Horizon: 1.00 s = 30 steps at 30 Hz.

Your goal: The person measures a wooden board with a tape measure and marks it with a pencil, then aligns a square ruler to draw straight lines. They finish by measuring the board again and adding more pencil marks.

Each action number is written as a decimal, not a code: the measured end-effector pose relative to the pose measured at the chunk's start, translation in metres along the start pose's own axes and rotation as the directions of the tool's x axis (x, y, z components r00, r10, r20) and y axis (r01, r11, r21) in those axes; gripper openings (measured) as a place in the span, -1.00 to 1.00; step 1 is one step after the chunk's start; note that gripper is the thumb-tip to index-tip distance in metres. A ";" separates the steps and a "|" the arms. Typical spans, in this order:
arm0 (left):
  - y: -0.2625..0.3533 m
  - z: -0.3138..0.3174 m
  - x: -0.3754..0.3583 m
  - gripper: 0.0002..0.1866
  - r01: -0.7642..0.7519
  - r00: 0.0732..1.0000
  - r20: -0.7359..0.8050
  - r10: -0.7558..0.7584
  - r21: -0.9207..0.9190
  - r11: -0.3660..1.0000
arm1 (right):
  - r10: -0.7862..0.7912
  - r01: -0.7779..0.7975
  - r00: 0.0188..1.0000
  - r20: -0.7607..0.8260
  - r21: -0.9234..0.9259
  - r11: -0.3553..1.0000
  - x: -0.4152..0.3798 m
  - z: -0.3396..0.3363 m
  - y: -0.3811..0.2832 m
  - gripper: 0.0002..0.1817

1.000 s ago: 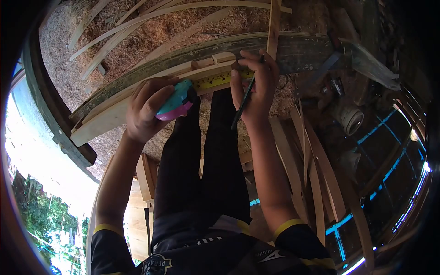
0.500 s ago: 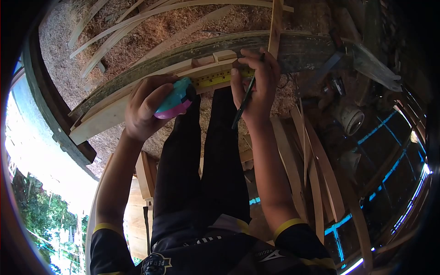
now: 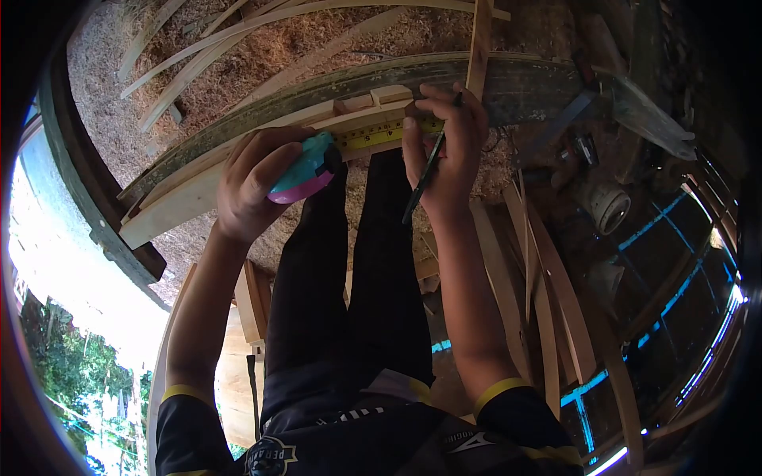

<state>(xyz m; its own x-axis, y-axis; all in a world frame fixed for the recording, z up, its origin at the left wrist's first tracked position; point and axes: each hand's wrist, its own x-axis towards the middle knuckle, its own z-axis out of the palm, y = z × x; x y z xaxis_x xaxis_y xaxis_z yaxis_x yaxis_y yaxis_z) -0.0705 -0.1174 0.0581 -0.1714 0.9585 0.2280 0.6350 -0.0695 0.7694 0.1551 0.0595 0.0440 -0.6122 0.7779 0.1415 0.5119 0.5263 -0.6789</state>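
My left hand (image 3: 258,178) is closed around a teal and pink tape measure (image 3: 305,170). Its yellow blade (image 3: 373,136) runs out to the right along a pale wooden piece (image 3: 361,119). At the blade's far end my right hand (image 3: 452,147) has a dark, slim pencil (image 3: 426,176) between its fingers, slanting down toward the wrist. The right fingertips are close to the blade and the end of the wood; whether they press on the blade is hidden. A small wooden block (image 3: 391,95) sits at the wood's right end.
Beneath the wood lies a long weathered beam (image 3: 524,87). An upright strip (image 3: 479,47) crosses it at the right. Shavings (image 3: 317,59) and long thin strips (image 3: 262,25) cover the floor beyond. Boards (image 3: 556,317) lean at the right, near a white round container (image 3: 609,208).
Both hands hold nearly the same position. The tape measure and wood have shifted very slightly in view, and the right hand has tilted a little.
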 end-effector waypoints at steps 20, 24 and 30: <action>0.003 -0.003 0.005 -0.14 0.006 1.000 0.024 -0.005 -0.020 1.000 | -0.005 0.006 1.000 0.010 -0.071 0.997 0.003 -0.007 0.003 -0.71; 0.002 -0.003 0.004 -0.14 0.009 1.000 0.029 -0.008 -0.031 0.999 | -0.015 0.015 1.000 0.000 -0.071 0.997 0.009 -0.017 -0.003 -0.68; 0.002 -0.005 0.005 -0.14 -0.006 0.999 0.033 0.007 -0.014 1.000 | 0.062 -0.052 0.998 -0.030 0.251 0.967 0.019 -0.021 -0.010 -0.60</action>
<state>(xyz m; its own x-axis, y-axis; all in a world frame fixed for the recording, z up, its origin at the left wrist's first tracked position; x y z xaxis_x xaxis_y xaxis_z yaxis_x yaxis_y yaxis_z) -0.0737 -0.1140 0.0640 -0.1424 0.9665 0.2135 0.6252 -0.0794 0.7764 0.1511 0.0757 0.0690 -0.5608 0.8191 0.1212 0.3756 0.3821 -0.8444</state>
